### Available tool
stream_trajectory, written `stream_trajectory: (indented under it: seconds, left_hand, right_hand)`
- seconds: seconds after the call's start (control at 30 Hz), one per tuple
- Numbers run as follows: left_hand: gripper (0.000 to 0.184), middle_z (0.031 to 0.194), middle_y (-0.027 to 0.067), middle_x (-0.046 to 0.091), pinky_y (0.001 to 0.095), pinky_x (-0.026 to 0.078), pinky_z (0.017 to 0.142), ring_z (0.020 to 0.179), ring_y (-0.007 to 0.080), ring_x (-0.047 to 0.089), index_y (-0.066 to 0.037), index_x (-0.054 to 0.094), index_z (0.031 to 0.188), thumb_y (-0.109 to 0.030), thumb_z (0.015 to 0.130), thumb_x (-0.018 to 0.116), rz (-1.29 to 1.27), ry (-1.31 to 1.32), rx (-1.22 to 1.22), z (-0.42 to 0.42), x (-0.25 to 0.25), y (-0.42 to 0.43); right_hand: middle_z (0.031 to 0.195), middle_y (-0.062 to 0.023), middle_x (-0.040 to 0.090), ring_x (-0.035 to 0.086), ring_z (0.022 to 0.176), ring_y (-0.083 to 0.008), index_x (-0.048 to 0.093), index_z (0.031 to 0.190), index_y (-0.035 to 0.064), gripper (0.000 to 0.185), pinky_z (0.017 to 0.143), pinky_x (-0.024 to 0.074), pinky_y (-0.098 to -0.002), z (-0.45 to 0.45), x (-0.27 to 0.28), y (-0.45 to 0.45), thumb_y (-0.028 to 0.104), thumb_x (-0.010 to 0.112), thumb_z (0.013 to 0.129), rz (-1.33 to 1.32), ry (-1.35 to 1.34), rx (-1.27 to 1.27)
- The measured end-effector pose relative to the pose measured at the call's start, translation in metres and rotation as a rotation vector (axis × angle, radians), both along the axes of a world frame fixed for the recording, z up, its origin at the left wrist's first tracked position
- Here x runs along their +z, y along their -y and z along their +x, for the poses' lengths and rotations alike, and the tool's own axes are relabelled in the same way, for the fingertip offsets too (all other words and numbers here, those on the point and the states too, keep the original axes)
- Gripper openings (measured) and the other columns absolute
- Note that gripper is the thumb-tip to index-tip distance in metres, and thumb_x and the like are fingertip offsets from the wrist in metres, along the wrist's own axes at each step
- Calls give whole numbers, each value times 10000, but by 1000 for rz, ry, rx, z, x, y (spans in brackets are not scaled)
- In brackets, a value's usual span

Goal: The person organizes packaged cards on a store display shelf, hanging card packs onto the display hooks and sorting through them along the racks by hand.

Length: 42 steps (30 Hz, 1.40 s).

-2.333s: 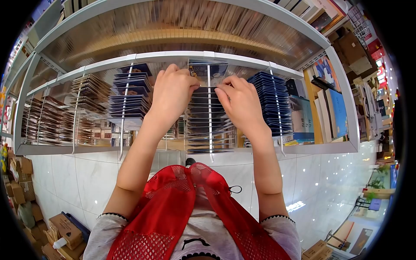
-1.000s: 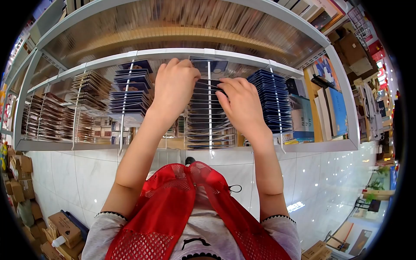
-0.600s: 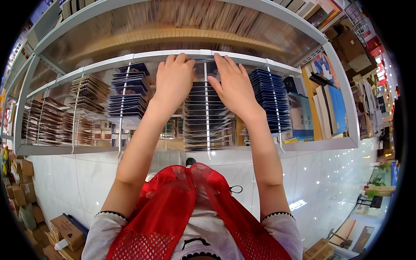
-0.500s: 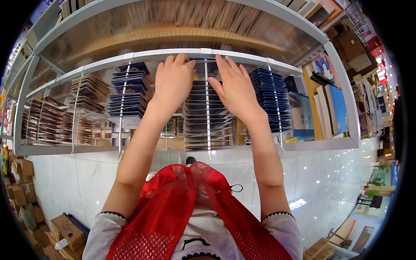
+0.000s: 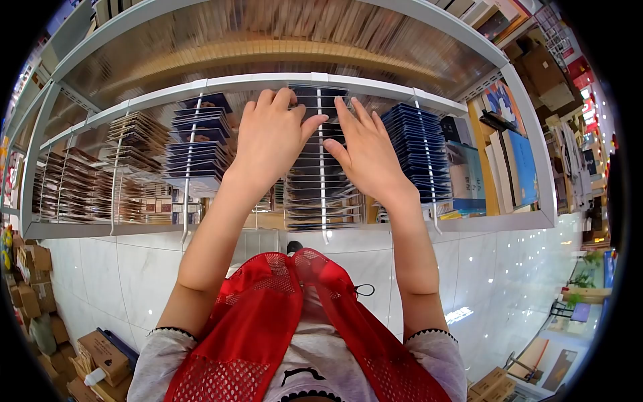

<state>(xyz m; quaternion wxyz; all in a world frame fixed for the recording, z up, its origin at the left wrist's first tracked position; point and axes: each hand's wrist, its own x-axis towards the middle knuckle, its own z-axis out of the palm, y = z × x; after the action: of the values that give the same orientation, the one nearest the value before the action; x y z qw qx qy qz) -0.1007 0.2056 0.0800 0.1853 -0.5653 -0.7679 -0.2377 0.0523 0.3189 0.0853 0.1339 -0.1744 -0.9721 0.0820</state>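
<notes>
A row of dark flat packets [image 5: 323, 191] hangs on a metal display hook [image 5: 321, 161] straight ahead of me. My left hand [image 5: 271, 137] is over the left edge of the packets near the rear of the hook, fingers bent and thumb stretched across toward the metal rod. On the other side, my right hand [image 5: 367, 149] lies along the right edge with its fingers and thumb spread. Both hands look open around the rearmost packets; whether the left fingertips touch them I cannot tell.
Blue packets [image 5: 418, 151] hang to the right, more dark blue ones [image 5: 197, 151] to the left, and brown packets [image 5: 137, 141] beyond. A white rail [image 5: 254, 79] carries the hooks. Books [image 5: 516, 167] stand at right. Cardboard boxes [image 5: 104, 355] sit on the floor at lower left.
My left thumb has swung right, over the packets. The right hand has drawn slightly down and right, off the rail. The rearmost packets show more clearly between the hands.
</notes>
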Motion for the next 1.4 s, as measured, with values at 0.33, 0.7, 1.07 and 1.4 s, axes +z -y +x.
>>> stream_trajectory:
  seconds: [0.33,0.7,1.07,1.4]
  left_hand:
    - [405,990,77,639,402,454,814,979,261,575,-49,764,893,-411,949,594,-15,63,-19,3,5,9]
    - [383,1150,87,661,427,456,887,1092,289,575,-33,687,1146,-346,989,533,-21,118,19,-6,7,-3]
    - [402,996,78,696,433,465,845,1010,290,598,-59,723,1068,-403,984,533,-25,73,-16,-7,-7,4]
    - [425,1211,108,651,435,428,971,1183,293,551,-40,612,1292,-336,1019,477,-37,138,-3,-4,2,5]
  right_hand:
    - [1431,-213,498,321,1438,-361,317,1482,-53,725,1191,203,-514,9,5,7,463,486,1001,-21,33,3]
    - [1461,-210,464,335,1434,-345,332,1476,-46,727,1180,229,-524,-12,2,-7,472,499,993,-5,-21,-10]
    - [1432,-199,499,373,1413,-329,347,1468,-46,709,1180,226,-518,-5,11,2,468,484,1000,-15,24,-3]
    - [1436,-215,489,374,1411,-344,341,1470,-47,712,1176,228,-529,-1,10,1,465,494,999,-28,-24,0]
